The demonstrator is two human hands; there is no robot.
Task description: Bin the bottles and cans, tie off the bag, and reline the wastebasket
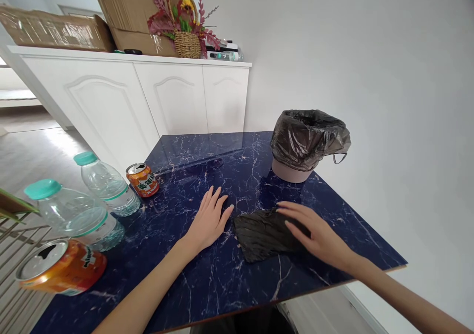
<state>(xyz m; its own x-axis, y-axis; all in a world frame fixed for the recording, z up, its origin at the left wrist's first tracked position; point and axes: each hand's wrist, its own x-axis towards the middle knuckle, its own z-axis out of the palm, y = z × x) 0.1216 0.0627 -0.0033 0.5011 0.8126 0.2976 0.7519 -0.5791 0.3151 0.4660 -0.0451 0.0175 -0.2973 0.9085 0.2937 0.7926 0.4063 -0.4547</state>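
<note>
My left hand (210,220) rests on the blue marbled table (207,284), fingers spread and holding nothing. Its thumb tip is near the left end of a folded black plastic bag (261,235), which lies flat close to the front edge. Over the right end of that bag is my right hand (314,230), its fingers apart and slightly bent. The part of the bag under its palm is hidden. Behind my right hand stands a small bin (291,170), lined with a dark plastic bag (301,139) folded down over its rim.
Along the left side stand two orange cans (145,183) and two clear bottles (111,191) with teal caps. A white cabinet (174,94) behind the table holds cardboard boxes and a flower basket (187,44). A white wall (388,102) rises at the right.
</note>
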